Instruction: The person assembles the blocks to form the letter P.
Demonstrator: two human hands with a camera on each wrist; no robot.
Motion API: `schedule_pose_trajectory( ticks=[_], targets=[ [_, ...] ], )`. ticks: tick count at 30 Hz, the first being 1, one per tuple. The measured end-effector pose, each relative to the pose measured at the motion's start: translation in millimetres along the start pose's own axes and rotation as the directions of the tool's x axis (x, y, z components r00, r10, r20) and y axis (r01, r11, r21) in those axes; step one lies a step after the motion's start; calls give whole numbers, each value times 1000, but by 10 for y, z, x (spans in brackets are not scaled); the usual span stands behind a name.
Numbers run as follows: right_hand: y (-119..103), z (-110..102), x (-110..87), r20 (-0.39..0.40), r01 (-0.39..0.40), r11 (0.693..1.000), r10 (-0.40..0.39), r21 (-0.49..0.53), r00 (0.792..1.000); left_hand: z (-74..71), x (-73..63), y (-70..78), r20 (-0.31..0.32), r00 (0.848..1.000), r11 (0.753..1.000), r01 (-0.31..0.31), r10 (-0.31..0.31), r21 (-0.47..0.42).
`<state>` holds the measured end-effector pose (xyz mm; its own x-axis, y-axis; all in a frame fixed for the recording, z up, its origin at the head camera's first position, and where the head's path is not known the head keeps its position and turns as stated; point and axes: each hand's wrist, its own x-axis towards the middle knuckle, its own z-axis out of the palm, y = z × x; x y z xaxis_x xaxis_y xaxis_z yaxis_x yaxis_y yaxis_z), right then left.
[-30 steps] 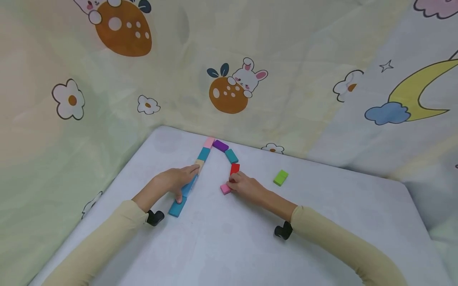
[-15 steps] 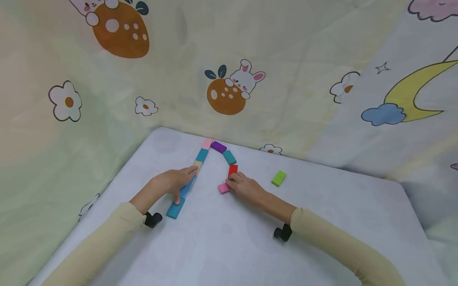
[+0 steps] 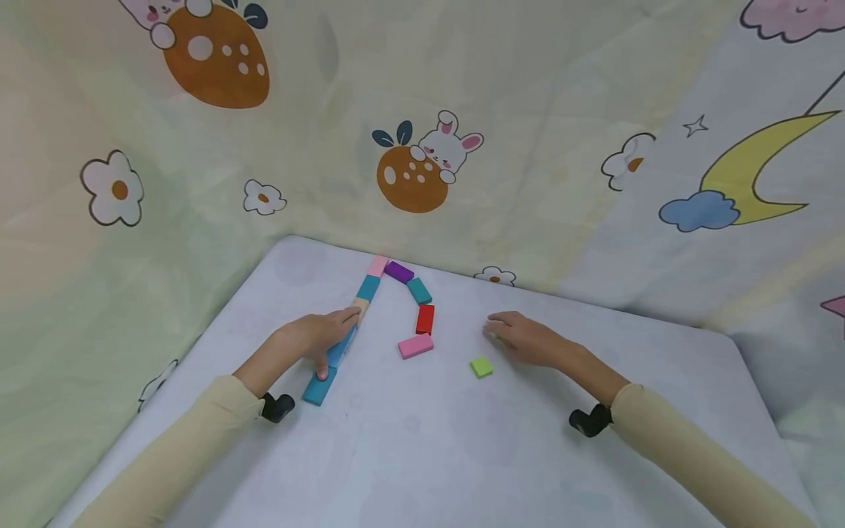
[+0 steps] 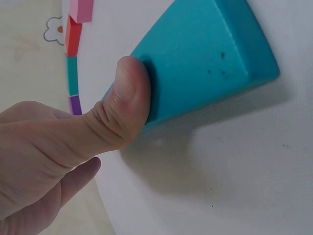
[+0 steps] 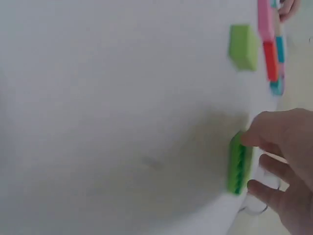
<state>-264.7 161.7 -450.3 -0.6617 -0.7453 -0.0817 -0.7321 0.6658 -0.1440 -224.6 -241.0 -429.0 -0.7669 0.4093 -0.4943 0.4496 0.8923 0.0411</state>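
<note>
On the white table, my left hand (image 3: 310, 337) lies along a slanting row of blocks, its fingers reaching toward the beige block (image 3: 360, 302). Its thumb rests at the teal-blue block (image 4: 195, 58) at the near end. My right hand (image 3: 531, 341) is over a green block (image 5: 238, 164) with a ridged side, mostly hidden beneath it in the head view. The thumb tip overlaps one end of that block in the right wrist view, and the fingertips are beside the other end. A second light-green block (image 3: 481, 367) lies nearer, left of this hand.
From the row's far end, a purple block (image 3: 399, 272), a teal block (image 3: 419, 291), a red block (image 3: 425, 319) and a pink block (image 3: 416, 345) form a curve. Behind the table hangs a printed cloth (image 3: 317, 132).
My right hand has left the pink block and moved right to the green block. The nearer light-green block now shows where that arm was. My left hand keeps its place on the row.
</note>
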Motion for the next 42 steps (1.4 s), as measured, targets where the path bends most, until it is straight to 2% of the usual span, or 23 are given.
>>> schedule_pose_trajectory(
  ticks=[5,7,10,12,14,17,21,24,30,42],
  targets=[
    [226,108,-125,-46,-19,997,16,-75,999,17,7,-15,8,1000,1000,8,-8,-9],
    [264,101,-102,-79,-6,992,-4,-126,997,25,8,-23,4,1000,1000,2,-2,-5],
    [189,29,-4,-118,16,991,-31,-132,992,28,3,-30,9,1000,1000,3,-3,9],
    [8,-46,106,-113,15,996,-25,-86,993,26,-5,-33,5,1000,1000,-2,2,16],
    [-272,-125,249,-94,26,1000,-25,7,995,24,-13,-42,5,1000,1000,-1,1,15],
    [-747,-178,511,-56,86,992,-81,93,995,21,-21,-59,5,1000,1000,7,-7,3],
    [-1209,-110,852,-57,208,972,-203,109,978,21,-11,-65,8,1000,1000,7,-7,0],
    [-1382,-24,1035,-48,205,973,-200,110,979,24,8,-52,2,1000,1000,-5,5,12],
    [-1445,141,1190,-7,118,985,-118,126,993,34,55,-32,3,1000,999,-3,3,41],
    [-1444,242,1330,6,81,995,-81,66,997,20,26,-33,12,1000,1000,11,-11,14]
  ],
)
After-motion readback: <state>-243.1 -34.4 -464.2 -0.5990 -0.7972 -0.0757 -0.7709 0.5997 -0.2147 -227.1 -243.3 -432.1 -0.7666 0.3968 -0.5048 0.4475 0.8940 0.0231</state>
